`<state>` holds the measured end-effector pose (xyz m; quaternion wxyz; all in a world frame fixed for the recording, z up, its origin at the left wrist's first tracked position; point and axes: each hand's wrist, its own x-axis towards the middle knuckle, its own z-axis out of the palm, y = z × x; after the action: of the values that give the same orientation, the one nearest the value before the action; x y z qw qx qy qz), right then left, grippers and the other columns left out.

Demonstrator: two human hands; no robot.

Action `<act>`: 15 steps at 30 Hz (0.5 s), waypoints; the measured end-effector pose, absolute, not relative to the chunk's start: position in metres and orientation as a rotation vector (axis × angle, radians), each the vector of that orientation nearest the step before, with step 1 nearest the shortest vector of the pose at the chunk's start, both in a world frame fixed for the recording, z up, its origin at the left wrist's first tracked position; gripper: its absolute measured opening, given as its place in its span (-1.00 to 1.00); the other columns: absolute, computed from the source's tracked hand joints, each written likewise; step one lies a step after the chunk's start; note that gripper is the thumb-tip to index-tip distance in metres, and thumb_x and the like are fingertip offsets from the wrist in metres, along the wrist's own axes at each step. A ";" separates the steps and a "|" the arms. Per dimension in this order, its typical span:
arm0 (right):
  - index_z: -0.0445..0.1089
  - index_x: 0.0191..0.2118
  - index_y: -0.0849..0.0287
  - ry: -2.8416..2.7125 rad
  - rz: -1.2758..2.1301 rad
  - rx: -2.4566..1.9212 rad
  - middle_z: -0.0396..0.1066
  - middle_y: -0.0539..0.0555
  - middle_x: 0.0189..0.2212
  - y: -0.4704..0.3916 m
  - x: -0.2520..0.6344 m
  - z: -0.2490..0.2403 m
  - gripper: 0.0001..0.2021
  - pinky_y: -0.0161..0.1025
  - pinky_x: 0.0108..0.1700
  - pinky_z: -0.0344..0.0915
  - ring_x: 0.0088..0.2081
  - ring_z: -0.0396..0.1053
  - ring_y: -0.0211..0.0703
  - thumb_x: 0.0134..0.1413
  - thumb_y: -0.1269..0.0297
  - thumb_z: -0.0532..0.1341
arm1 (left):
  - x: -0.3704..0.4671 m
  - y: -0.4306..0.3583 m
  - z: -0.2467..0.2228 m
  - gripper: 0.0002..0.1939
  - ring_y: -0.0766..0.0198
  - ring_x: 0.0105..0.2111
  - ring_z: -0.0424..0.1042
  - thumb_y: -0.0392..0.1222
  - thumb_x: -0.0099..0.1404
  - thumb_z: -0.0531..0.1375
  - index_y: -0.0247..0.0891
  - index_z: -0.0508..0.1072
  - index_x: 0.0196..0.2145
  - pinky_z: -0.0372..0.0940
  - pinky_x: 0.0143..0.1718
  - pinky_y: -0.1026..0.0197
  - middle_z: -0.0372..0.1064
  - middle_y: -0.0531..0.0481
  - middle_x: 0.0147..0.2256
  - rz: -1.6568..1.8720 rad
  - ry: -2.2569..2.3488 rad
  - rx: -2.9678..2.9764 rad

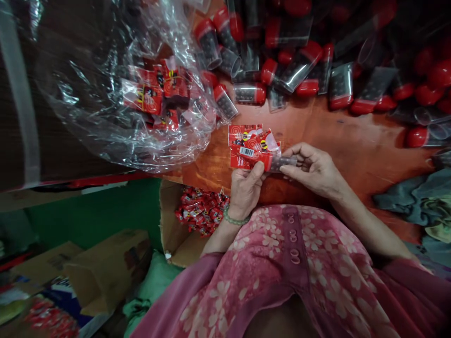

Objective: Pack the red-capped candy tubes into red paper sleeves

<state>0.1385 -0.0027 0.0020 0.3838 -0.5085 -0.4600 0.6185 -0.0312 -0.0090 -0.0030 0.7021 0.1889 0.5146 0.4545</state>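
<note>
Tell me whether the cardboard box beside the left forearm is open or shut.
Open: no flap covers the visible part of the cardboard box, and red packets show inside it.

What a top (331, 234) this was, spread from six round to four o'clock: rosy pink, scattered all over with pale flowers (271, 239)! Down between four and five ran a plum placket (301, 267), and on it, one under another, three pairs of little pink loops (295, 256)! Plain plum-pink sleeves (190, 281) showed at seven and at four. And there, toward six, a bracelet (235, 219) of pale green beads ringed the wrist behind the left hand (246, 188)!
</note>
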 end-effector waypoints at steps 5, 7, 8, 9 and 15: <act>0.40 -0.23 0.12 -1.296 1.313 -1.367 0.47 -0.11 -0.46 -0.008 0.132 0.003 -0.80 -0.41 -0.50 0.28 -0.55 0.33 -0.38 0.05 0.26 0.39 | -0.029 -0.013 -0.005 -0.54 0.37 -0.49 0.51 0.18 -0.05 0.53 -0.28 0.58 -0.50 0.45 -0.29 0.26 0.53 0.09 -0.53 1.060 1.253 0.434; 0.38 -0.22 0.11 -1.170 1.438 -1.316 0.47 -0.11 -0.48 -0.010 0.126 0.000 -0.76 -0.40 -0.51 0.31 -0.55 0.38 -0.36 0.08 0.17 0.39 | -0.033 -0.012 -0.005 -0.53 0.33 -0.42 0.55 0.20 -0.05 0.53 -0.27 0.59 -0.44 0.46 -0.24 0.23 0.57 0.06 -0.46 1.044 1.253 0.462; 0.36 -0.21 0.10 -1.093 1.518 -1.283 0.47 -0.11 -0.49 -0.011 0.124 -0.001 -0.73 -0.40 -0.51 0.33 -0.55 0.40 -0.35 0.09 0.11 0.39 | -0.035 -0.011 -0.005 -0.50 0.29 -0.37 0.57 0.25 -0.03 0.50 -0.25 0.59 -0.41 0.47 -0.22 0.21 0.59 0.03 -0.42 1.042 1.253 0.498; 0.35 -0.21 0.10 -1.030 1.580 -1.255 0.48 -0.11 -0.48 -0.011 0.122 -0.003 -0.70 -0.41 -0.51 0.35 -0.55 0.42 -0.35 0.09 0.07 0.39 | -0.037 -0.010 -0.005 -0.47 0.24 -0.32 0.60 0.31 0.00 0.46 -0.24 0.58 -0.39 0.48 -0.20 0.19 0.60 0.00 -0.39 1.039 1.254 0.549; 0.40 -0.16 0.10 -1.198 1.342 -1.306 0.55 -0.06 -0.39 -0.018 0.114 -0.005 -0.78 -0.38 -0.42 0.43 -0.49 0.48 -0.32 0.15 0.16 0.37 | -0.039 -0.007 -0.007 -0.41 0.08 0.00 0.61 0.44 0.20 0.26 -0.19 0.58 -0.24 0.52 -0.06 0.08 0.64 -0.11 -0.21 0.989 1.225 0.692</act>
<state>0.1142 -0.0182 -0.0053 0.4436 -0.5265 -0.4830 0.5410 -0.0385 -0.0072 -0.0067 0.6525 0.3048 0.5398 0.4358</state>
